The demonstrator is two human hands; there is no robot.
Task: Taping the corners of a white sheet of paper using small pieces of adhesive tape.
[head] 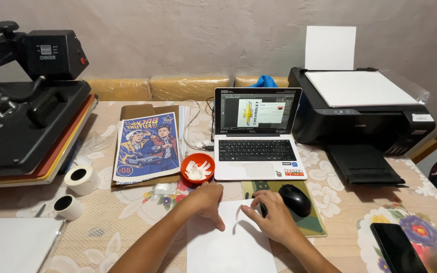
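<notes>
Left hand (204,198) lies flat, fingers spread, on the white rectangular paper sheet (228,242); right hand (274,218) pinches its top edge (black oval mouse (295,199) just beyond the fingers).

Both arms stretched forward from bottom edge, bare, angled in toward each other. Left hand (206,199) laid palm down, fingers bent a little and pointed down and right, thumb tucked near the other hand. Right hand (274,217) held palm down just beside it, fingers curled, thumb and first finger pinched close together at the tips. Hands kept near each other, not touching. Wrists held low and straight.
</notes>
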